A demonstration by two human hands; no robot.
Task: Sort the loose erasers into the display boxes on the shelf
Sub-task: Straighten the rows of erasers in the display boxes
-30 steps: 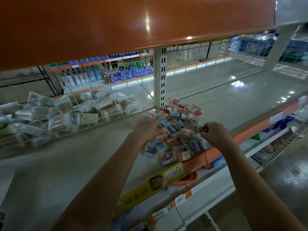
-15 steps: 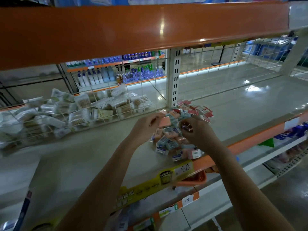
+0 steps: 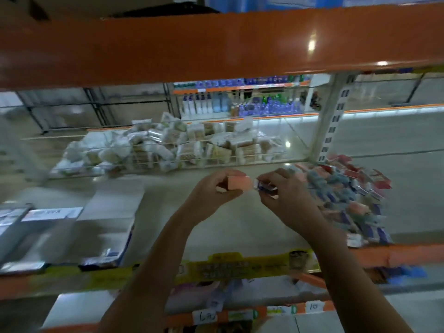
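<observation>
A pink eraser (image 3: 239,183) is held above the shelf (image 3: 240,227), left of the pile of loose erasers (image 3: 348,200). It is pinched by the left hand (image 3: 213,195), with the thumb under it and the fingers curled over its top. Just beside it, on the side toward the pile, a small blue-sleeved eraser (image 3: 264,187) is gripped by the curled fingers of the right hand (image 3: 286,200); the two erasers are almost touching. The pile is spread on the shelf up to its orange front edge. Behind the pile and further left, a wire basket (image 3: 168,150) filled with clear packets is seen. Far left of the pile, flat boxes (image 3: 48,234) are lying on the shelf.
</observation>
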